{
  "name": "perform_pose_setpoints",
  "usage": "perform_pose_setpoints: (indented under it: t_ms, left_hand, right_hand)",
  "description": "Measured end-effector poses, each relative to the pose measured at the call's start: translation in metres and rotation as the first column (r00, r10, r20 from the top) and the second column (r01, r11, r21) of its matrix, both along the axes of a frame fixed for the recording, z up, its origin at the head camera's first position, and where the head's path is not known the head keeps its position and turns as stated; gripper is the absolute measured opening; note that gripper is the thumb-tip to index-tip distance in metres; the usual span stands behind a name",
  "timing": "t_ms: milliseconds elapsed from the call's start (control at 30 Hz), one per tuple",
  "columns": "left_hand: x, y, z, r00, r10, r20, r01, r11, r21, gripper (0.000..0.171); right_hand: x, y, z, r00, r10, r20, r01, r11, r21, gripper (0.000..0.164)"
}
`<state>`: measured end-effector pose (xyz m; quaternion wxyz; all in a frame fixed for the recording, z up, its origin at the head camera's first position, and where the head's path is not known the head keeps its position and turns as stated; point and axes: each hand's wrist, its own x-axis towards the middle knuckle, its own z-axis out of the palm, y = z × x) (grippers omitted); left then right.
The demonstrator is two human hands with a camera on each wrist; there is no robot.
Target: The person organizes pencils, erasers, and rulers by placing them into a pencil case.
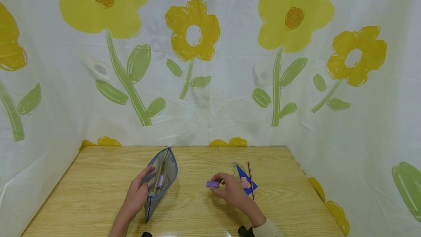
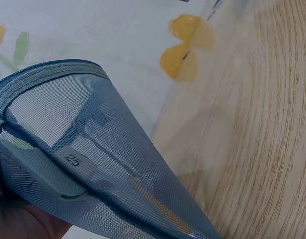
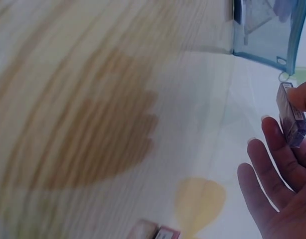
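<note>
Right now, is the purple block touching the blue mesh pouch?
Apart: the head view shows wooden tabletop between the purple block and the blue mesh pouch.

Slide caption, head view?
Left grip holds an open blue-grey mesh pouch; right grip pinches a purple rectangular block over the wood-grain table.
</note>
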<state>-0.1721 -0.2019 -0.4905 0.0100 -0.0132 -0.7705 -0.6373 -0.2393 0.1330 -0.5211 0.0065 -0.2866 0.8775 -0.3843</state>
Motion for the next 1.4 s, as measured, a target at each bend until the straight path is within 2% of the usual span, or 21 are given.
perform_pose_setpoints:
  t_ms: [233,400,567,1000,1400]
  left_hand:
    - [0.0,-0.001,-0.001,1.0,-0.009,-0.009,0.009,1.0,-0.001,0.063]
    - [-0.001,-0.001,-0.001,1.0,-0.013,-0.011,0.013,1.0,-0.003,0.062]
    - [-0.001,-0.001,-0.001,0.999,-0.023,-0.025,0.023,1.0,-0.009,0.06]
    - [0.001,0.0,0.001,0.999,-0.043,-0.027,0.043,0.999,-0.008,0.056]
    - [0.002,0.0,-0.001,0.999,-0.043,-0.027,0.043,0.999,0.009,0.055]
  right_hand:
    - [0.001,-0.013,0.001,0.999,0.046,0.027,-0.046,0.999,-0.009,0.014]
    - [0.001,-0.022,0.003,0.998,0.069,0.006,-0.069,0.998,-0.009,0.014]
    - [0.0,-0.033,0.012,0.996,0.081,-0.025,-0.081,0.997,0.001,0.013]
    - [-0.016,-0.061,0.032,0.988,0.135,-0.077,-0.134,0.991,0.019,0.014]
    - [-0.035,-0.087,0.049,0.973,0.185,-0.137,-0.172,0.98,0.099,0.012]
